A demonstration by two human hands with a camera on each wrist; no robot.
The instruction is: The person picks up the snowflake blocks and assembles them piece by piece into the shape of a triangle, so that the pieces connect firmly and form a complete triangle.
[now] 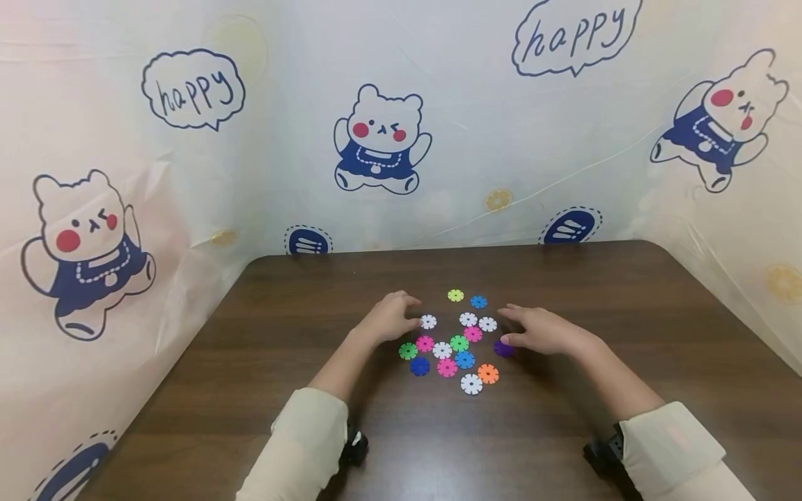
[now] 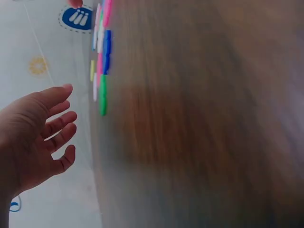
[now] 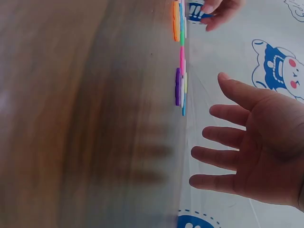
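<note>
Several notched plastic discs lie flat on the dark wooden table, loosely grouped between the two hands. My left hand hovers at the group's left side, fingers relaxed and empty, nearest a white disc. On the other side, my right hand holds nothing; its fingers are spread, as the right wrist view shows, and it hangs over a purple disc, partly covering it in the head view. Among the others are a green disc, a dark blue disc, an orange disc and a yellow disc.
The brown tabletop reaches back to a hanging cloth printed with bears and the word "happy". Dark straps with small devices sit at both wrists, below the sleeves' cuffs.
</note>
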